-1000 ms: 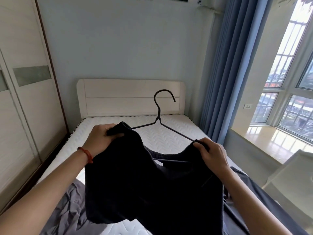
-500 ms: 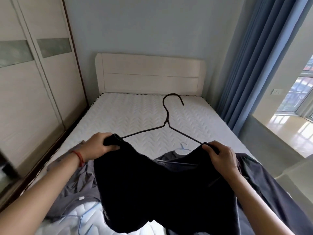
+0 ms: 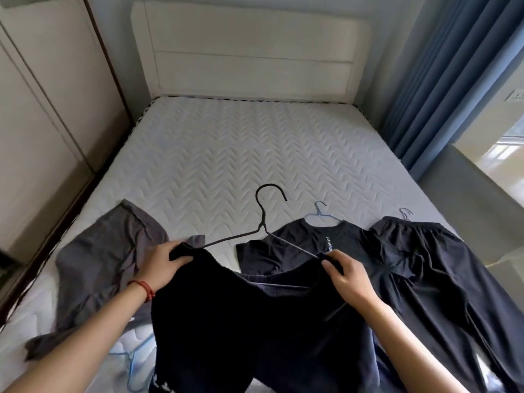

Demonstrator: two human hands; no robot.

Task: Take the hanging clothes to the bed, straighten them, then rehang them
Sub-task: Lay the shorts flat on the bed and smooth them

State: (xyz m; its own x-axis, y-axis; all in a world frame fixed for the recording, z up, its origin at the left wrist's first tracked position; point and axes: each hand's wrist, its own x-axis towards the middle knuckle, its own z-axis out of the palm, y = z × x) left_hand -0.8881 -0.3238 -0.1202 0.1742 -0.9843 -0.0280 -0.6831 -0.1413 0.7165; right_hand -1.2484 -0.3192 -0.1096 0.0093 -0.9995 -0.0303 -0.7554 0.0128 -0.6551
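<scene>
Left hand (image 3: 161, 262) pinching one shoulder of the black garment (image 3: 255, 330), right hand (image 3: 344, 276) pinching the other, both gripping cloth and wire together at the ends of the black hanger (image 3: 263, 222). Garment held up just above the near edge of the bed (image 3: 255, 154), hook pointing away toward the headboard (image 3: 249, 49).

Compared with a second ago: same grip, but held lower and over the mattress now, with the view tipped down from the wall and window onto the bed. So probably about to get laid flat for straightening, not rehung yet.

Around it, already lying on the bed: grey garment (image 3: 107, 262) to the left, dark tee (image 3: 309, 242) on a blue hanger (image 3: 320, 214) just behind, dark trousers (image 3: 442, 279) to the right. Another blue hanger (image 3: 133, 364) poking out near the bottom edge. Plenty left to do.
</scene>
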